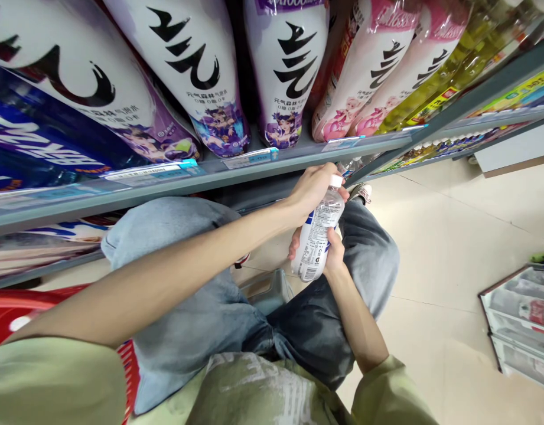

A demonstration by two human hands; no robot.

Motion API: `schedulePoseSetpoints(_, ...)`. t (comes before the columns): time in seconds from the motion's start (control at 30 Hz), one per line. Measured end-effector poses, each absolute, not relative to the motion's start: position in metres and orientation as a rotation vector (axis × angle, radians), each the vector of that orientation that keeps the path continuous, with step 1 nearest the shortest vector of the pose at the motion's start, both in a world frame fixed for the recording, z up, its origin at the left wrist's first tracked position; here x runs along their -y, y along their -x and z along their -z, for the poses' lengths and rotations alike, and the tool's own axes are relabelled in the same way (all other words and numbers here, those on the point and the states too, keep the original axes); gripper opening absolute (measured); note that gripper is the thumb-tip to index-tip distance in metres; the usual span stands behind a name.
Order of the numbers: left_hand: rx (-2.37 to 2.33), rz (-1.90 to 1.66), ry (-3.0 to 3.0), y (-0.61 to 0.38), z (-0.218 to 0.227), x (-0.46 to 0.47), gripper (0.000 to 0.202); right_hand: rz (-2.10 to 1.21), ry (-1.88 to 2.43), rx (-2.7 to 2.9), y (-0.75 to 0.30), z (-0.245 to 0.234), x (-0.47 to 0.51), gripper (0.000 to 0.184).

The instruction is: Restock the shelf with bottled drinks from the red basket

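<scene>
A clear plastic bottle (318,236) with a white cap and a white-and-blue label is tilted in front of my knees. Its barcode and small print face me. My right hand (336,251) is wrapped round the lower half, thumb on the right side and fingertips showing on the left. My left hand (313,189) is closed round the bottle's upper part, just below the cap; some fingers pass behind it and show at the right. Just above my hands runs the grey shelf edge (298,156) with price tags.
Large white-purple bottles (201,77), pink bottles (364,82) and yellow-green bottles (449,77) line the shelf. A red basket (36,301) stands at my left. A grey plastic bin (267,292) is between my legs. Packed bottles (526,307) lie on the tiled floor (435,248) at right.
</scene>
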State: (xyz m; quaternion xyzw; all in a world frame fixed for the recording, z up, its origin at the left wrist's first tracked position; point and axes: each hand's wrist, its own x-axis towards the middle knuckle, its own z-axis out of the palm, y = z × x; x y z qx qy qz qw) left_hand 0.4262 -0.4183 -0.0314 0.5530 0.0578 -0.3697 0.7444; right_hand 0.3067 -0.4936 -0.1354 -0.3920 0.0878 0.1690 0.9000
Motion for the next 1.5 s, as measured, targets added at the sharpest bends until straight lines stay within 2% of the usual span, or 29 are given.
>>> schedulePoseSetpoints(0.2,-0.114,0.803,-1.214,-0.427,0.033,0.418,0.016,-0.346,0.817,-0.186,-0.308,0.136,0.492,0.064)
schedulePoseSetpoints(0.5,-0.014,0.777,-1.292,-0.425,0.039,0.419,0.018,-0.367,0.727,-0.205,-0.304,0.143,0.49,0.065)
schedulePoseSetpoints(0.63,0.151,0.903,-1.18,-0.423,0.034,0.416,0.01,-0.364,0.666,-0.133,-0.296,0.154,0.492,0.082)
schedulePoseSetpoints(0.77,0.356,1.165,-0.915,-0.422,0.026,0.412,0.019,-0.59,0.478,0.183,-0.293,0.165,0.492,0.095)
schedulePoseSetpoints(0.87,0.419,1.202,-0.871,-0.419,0.026,0.412,0.021,-0.599,0.284,0.449,-0.294,0.164,0.488,0.09)
schedulePoseSetpoints(0.97,0.361,1.106,-0.929,-0.419,0.029,0.413,0.014,-0.492,0.241,0.47,-0.296,0.156,0.485,0.091)
schedulePoseSetpoints(1.17,0.209,0.979,-1.129,-0.419,0.029,0.418,0.006,-0.413,0.615,-0.053,-0.301,0.142,0.495,0.084)
schedulePoseSetpoints(1.37,0.194,0.956,-1.369,-0.413,0.039,0.421,0.005,-0.316,0.845,-0.231,-0.308,0.138,0.497,0.07)
schedulePoseSetpoints(1.5,0.123,0.889,-1.452,-0.414,0.049,0.423,0.012,-0.139,0.91,-0.416,-0.309,0.136,0.492,0.056)
